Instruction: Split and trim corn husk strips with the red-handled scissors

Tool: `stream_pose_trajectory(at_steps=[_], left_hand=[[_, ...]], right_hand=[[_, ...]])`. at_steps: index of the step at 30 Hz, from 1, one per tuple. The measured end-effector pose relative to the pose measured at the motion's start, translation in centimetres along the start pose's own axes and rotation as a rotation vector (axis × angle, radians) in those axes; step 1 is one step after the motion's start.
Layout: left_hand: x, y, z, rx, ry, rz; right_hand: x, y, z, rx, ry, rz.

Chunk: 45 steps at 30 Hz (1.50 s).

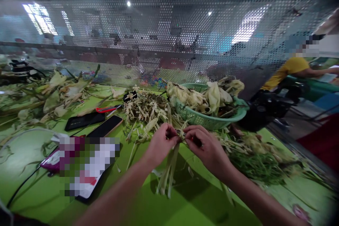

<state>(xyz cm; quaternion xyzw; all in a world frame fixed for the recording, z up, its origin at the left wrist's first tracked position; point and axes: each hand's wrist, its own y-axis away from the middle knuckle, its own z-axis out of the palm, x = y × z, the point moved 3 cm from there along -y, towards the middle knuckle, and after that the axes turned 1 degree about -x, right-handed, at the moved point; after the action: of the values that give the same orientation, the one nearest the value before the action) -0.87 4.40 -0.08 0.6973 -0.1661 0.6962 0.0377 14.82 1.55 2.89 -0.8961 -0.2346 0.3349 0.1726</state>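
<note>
My left hand point(161, 143) is closed around the top of a bundle of pale husk strips point(169, 167) that hangs down over the green table point(148, 208). Close beside it, my right hand point(205, 146) is pinched on the same bundle's top, with something small and red between its fingers that I cannot make out. Behind the hands lies a heap of dry husk pieces point(144, 107). A green plastic basket point(209, 118) full of husks stands just beyond the right hand.
Two dark phones point(106, 126) point(81, 120) and red-handled scissors point(107, 108) lie at the left, with a blurred packet point(87, 164) nearer me. Corn husks point(60, 91) pile up far left, green stalks point(259, 164) at right. A perforated metal screen point(169, 35) backs the table. A person in yellow point(291, 69) sits far right.
</note>
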Motion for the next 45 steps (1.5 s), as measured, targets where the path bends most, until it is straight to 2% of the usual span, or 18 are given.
stream_pose_trajectory(at_steps=[11, 18, 22, 27, 36, 41, 45], left_hand=[[-0.3, 0.0, 0.7, -0.117, -0.072, -0.031], [-0.6, 0.1, 0.8, -0.097, -0.241, -0.025], [-0.5, 0.2, 1.0, -0.118, -0.321, -0.029], [-0.3, 0.4, 1.3, -0.132, -0.322, 0.001], [-0.1, 1.0, 2.1, -0.140, -0.151, -0.004], [0.1, 0.8, 2.1, -0.159, 0.086, -0.058], [0.3, 0.6, 1.8, -0.187, 0.244, -0.130]], right_hand=[[-1.7, 0.6, -0.5, -0.068, 0.402, -0.173], [-2.6, 0.6, 0.0, -0.051, 0.650, -0.254], [-3.2, 0.8, 0.1, -0.085, 0.752, -0.267], [-3.7, 0.9, -0.3, -0.121, 0.736, -0.217], [-3.8, 1.0, -1.1, -0.140, 0.589, -0.123], [-4.1, 0.5, -2.0, -0.069, 0.369, -0.118], [-2.9, 0.0, -2.6, -0.093, 0.138, 0.025]])
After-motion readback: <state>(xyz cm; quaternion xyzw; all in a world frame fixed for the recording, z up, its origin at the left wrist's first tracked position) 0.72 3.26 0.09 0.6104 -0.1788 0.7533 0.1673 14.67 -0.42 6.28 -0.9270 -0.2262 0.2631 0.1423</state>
